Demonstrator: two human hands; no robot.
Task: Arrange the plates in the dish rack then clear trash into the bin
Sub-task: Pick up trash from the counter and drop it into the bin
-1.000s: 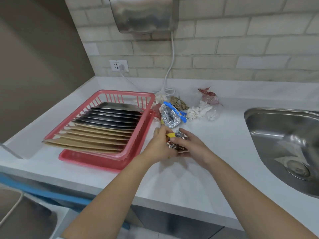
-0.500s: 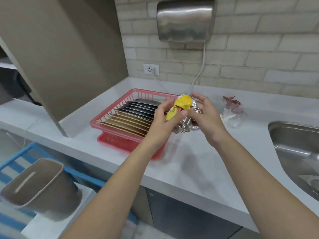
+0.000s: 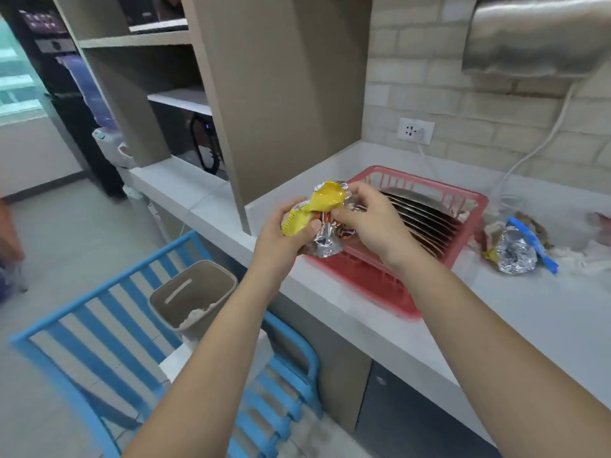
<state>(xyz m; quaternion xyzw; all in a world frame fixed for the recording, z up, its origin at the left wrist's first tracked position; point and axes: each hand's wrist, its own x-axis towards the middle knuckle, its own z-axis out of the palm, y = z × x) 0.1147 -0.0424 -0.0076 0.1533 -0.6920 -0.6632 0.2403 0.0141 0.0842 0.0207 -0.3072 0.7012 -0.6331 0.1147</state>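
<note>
Fingers (image 3: 305, 226) of left hand (image 3: 284, 241) curled round yellow-and-foil wrapper bundle (image 3: 319, 216); right hand (image 3: 370, 223) pinches bundle's upper right side. Bundle at frame centre, held over counter edge. Bin (image 3: 195, 294) sits lower left of bundle, on blue chair (image 3: 109, 328), mouth open upward; left hand nearer it. Behind hands: one pink dish rack (image 3: 463, 239), plates (image 3: 426, 223) standing in row, roughly ten. Far right: second foil wrapper (image 3: 514, 254) plus loose scraps, count unclear.
</note>
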